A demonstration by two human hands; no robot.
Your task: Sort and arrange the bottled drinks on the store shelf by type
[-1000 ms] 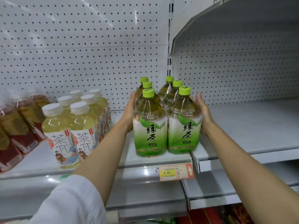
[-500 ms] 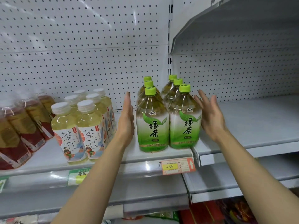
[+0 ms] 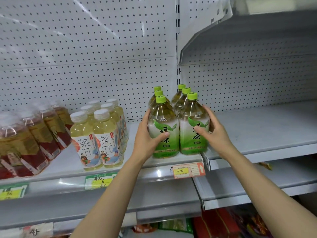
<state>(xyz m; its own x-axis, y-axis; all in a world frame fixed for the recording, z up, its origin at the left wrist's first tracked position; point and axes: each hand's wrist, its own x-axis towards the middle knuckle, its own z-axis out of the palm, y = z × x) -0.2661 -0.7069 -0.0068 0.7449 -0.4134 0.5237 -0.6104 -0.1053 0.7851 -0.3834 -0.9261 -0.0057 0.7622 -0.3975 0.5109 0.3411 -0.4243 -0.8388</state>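
Several green-capped green tea bottles stand in two rows on the grey shelf [image 3: 164, 164]. My left hand [image 3: 147, 136] grips the front left green tea bottle [image 3: 163, 117], thumb across its label. My right hand [image 3: 214, 131] grips the front right green tea bottle [image 3: 193, 114] in the same way. Left of them stands a block of pale yellow tea bottles with white caps [image 3: 101, 133]. Further left lie shrink-wrapped packs of red-labelled amber tea bottles [image 3: 34, 140], tilted back.
The adjoining shelf on the right [image 3: 260, 127] is bare. A perforated white back panel [image 3: 85, 57] stands behind the bottles. Price tags [image 3: 188, 170] hang on the shelf's front rail. Coloured packages [image 3: 223, 220] show on a lower level.
Both hands were flat and apart from the green tea bottles' sides half a second ago. Now each hand has closed round a front bottle. The camera has come nearer.
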